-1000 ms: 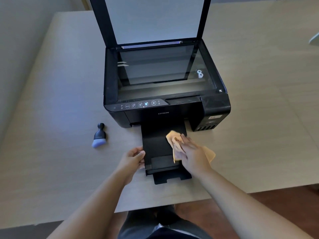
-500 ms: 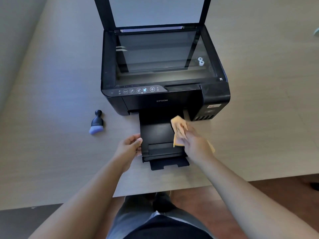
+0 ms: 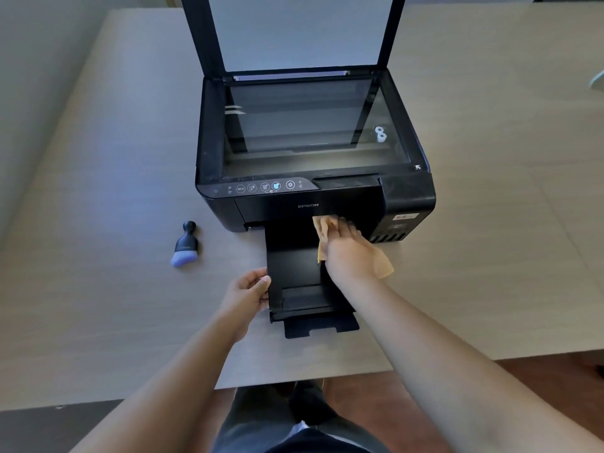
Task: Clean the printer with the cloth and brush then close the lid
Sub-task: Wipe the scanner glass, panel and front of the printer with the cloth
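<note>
Nearest, the left hand (image 3: 250, 291) pinches the left edge of the output tray (image 3: 295, 269), which ends well short of the worktop (image 3: 98, 305) edge. The right hand (image 3: 348, 253) presses the orange cloth (image 3: 327, 227) at the Epson printer (image 3: 310, 204) mouth. The brush (image 3: 185, 245) lies untouched in open room left; the lid (image 3: 300, 31) stands open behind, so I judge brushing and closing remain.

Both hands (image 3: 248, 294) (image 3: 348, 253) forward, fingers curled
</note>
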Demonstrator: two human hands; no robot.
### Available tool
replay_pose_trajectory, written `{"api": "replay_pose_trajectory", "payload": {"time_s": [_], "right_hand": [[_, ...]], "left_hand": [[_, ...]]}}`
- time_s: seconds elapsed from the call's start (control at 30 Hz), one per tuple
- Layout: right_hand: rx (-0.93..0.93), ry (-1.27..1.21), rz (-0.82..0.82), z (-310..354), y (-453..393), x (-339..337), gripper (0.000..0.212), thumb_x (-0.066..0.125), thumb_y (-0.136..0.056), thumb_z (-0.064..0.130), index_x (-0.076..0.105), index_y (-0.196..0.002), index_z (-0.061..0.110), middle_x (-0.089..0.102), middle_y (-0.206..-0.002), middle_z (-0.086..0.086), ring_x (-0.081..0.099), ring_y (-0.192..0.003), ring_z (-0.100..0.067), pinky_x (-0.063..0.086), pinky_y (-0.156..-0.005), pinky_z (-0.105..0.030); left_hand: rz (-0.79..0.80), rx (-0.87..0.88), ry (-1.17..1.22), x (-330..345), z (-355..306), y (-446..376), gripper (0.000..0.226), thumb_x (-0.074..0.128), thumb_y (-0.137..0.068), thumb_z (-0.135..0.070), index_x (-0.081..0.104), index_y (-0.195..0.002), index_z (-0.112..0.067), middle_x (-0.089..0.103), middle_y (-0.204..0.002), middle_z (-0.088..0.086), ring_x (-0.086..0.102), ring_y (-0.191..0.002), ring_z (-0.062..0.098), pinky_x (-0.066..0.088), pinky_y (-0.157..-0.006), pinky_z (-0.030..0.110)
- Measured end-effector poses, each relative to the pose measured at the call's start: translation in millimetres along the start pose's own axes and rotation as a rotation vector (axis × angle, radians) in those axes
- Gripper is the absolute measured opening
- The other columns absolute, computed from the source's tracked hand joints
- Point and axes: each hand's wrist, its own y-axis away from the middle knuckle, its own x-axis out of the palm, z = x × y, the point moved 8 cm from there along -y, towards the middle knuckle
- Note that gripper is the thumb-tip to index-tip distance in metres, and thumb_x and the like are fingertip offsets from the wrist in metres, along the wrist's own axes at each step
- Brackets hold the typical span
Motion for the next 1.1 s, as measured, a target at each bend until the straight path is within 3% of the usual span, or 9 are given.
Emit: {"api": "replay_pose_trajectory", "payload": {"time_s": [0.13,0.33,0.43,0.5,0.63,0.7,0.77,0.87,1.1], "right_hand": [[0.038,0.018,0.008,39.5,-21.6,13.3,0.041,0.042,-0.09,0.004,0.047,-0.13,-0.004,0.049,-0.132,-0.027,0.04,-0.127,-0.041,0.019,-0.113,-0.046],[-0.282,-0.048,0.011,98.6,-13.7,23.5,0.042,0.05,-0.086,0.009,0.052,-0.128,0.003,0.056,-0.124,-0.019,0.048,-0.117,-0.039,0.027,-0.108,-0.043],[-0.061,0.007,0.082,43.0,-30.1,16.5,0.034,0.04,-0.086,0.013,0.06,-0.113,0.009,0.061,-0.115,-0.014,0.054,-0.115,-0.033,0.038,-0.094,-0.035],[0.093,0.043,0.08,3.3,-28.9,7.9,0.034,0.036,-0.088,0.012,0.054,-0.117,0.007,0.057,-0.117,-0.015,0.051,-0.117,-0.033,0.037,-0.095,-0.035],[0.091,0.093,-0.048,-0.1,-12.5,-3.3,0.048,0.025,-0.085,0.008,0.051,-0.12,-0.014,0.057,-0.116,-0.033,0.055,-0.111,-0.046,0.045,-0.098,-0.049],[0.109,0.057,-0.052,8.0,-21.3,3.3,0.054,0.019,-0.086,0.01,0.048,-0.124,-0.015,0.052,-0.122,-0.037,0.046,-0.12,-0.05,0.031,-0.108,-0.052],[0.116,0.041,0.041,18.8,-30.1,15.3,0.046,0.033,-0.091,0.006,0.038,-0.135,-0.01,0.043,-0.133,-0.035,0.035,-0.128,-0.048,0.012,-0.114,-0.049],[-0.025,0.039,0.035,48.0,-29.4,18.7,0.055,0.046,-0.088,0.01,0.033,-0.139,-0.004,0.042,-0.135,-0.03,0.036,-0.126,-0.043,0.014,-0.113,-0.045],[-0.42,-0.14,0.098,98.9,-4.8,27.9,0.054,0.048,-0.091,0.011,0.036,-0.143,0.007,0.033,-0.15,-0.016,0.027,-0.139,-0.037,0.009,-0.117,-0.04]], "left_hand": [[-0.02,-0.018,0.008,-0.9,1.5,0.7,0.022,0.046,-0.101,-0.015,0.063,-0.115,-0.014,0.07,-0.096,0.008,0.065,-0.081,0.015,0.055,-0.075,0.029],[-0.009,-0.035,-0.052,-0.5,-0.6,-0.5,0.021,0.044,-0.101,-0.014,0.061,-0.112,-0.007,0.069,-0.089,0.007,0.067,-0.074,0.014,0.054,-0.067,0.027],[0.042,-0.042,-0.06,0.4,-5.9,0.7,0.02,0.044,-0.101,-0.012,0.061,-0.111,-0.008,0.071,-0.077,-0.001,0.067,-0.069,0.013,0.054,-0.066,0.028],[0.076,-0.047,-0.073,1.6,-11.0,3.2,0.021,0.043,-0.101,-0.01,0.061,-0.11,-0.009,0.07,-0.076,-0.003,0.066,-0.065,0.011,0.053,-0.066,0.028],[0.084,-0.057,-0.08,1.6,-14.3,5.6,0.02,0.042,-0.101,-0.008,0.062,-0.104,-0.011,0.065,-0.079,0.0,0.063,-0.06,0.008,0.052,-0.064,0.026],[0.082,-0.053,-0.085,2.5,-15.6,6.2,0.02,0.042,-0.101,-0.007,0.061,-0.101,-0.011,0.064,-0.077,0.0,0.062,-0.059,0.007,0.052,-0.065,0.027],[0.067,-0.055,-0.085,1.3,-15.7,5.3,0.02,0.042,-0.101,-0.008,0.061,-0.099,-0.012,0.064,-0.08,0.002,0.062,-0.064,0.011,0.054,-0.067,0.029],[0.054,-0.059,-0.067,0.1,-13.4,4.6,0.019,0.043,-0.101,-0.008,0.061,-0.101,-0.012,0.065,-0.084,0.006,0.063,-0.069,0.015,0.055,-0.067,0.03],[0.044,-0.118,-0.006,-0.6,-13.8,5.7,0.027,0.038,-0.099,0.003,0.061,-0.11,-0.006,0.07,-0.083,0.009,0.069,-0.066,0.016,0.056,-0.058,0.026]]}}
